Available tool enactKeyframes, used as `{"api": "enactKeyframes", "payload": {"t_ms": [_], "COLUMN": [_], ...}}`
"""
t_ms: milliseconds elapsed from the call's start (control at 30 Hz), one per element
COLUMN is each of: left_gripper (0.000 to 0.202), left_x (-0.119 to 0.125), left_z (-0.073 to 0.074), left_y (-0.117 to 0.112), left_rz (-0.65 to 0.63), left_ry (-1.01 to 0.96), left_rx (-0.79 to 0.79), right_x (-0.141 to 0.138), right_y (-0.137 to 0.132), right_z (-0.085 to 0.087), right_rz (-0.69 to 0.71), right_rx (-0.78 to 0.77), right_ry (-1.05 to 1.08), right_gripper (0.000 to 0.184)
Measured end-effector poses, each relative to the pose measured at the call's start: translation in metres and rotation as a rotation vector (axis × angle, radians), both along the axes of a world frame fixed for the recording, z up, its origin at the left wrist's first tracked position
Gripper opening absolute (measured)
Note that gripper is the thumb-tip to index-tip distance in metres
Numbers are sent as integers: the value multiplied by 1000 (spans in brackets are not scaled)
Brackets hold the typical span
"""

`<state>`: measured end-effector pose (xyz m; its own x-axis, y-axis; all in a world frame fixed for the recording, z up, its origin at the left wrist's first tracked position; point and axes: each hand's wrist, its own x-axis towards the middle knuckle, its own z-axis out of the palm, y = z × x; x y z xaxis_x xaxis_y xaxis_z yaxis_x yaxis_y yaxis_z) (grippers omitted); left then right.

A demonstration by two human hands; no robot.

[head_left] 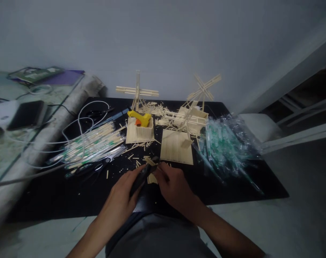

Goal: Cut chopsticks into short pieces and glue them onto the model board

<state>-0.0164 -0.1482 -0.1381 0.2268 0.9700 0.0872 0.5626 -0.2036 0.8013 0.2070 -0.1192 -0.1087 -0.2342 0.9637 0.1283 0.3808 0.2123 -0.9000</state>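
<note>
My left hand is closed round a dark tool whose tip points up and right toward a short wooden stick. My right hand is closed in a pinch just right of that tip, fingers pressed to the small stick pieces on the black mat. Loose stick offcuts lie scattered just beyond both hands. What exactly the right fingers grip is too small to make out.
Beyond the hands lie a flat stick panel, a stick box holding a yellow glue gun, and two stick windmill frames. Wrapped stick bundles and scissors lie left; empty plastic wrappers pile right. A white cable loops at left.
</note>
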Motion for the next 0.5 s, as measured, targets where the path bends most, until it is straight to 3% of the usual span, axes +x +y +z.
{"api": "enactKeyframes", "payload": {"t_ms": [500], "left_gripper": [52], "left_x": [1], "left_z": [-1], "left_y": [2], "left_rz": [-4], "left_ry": [30], "left_rx": [17], "right_x": [-5], "right_y": [1], "right_z": [4], "right_rz": [-33], "right_rx": [45], "right_ry": [-84], "right_gripper": [38]}}
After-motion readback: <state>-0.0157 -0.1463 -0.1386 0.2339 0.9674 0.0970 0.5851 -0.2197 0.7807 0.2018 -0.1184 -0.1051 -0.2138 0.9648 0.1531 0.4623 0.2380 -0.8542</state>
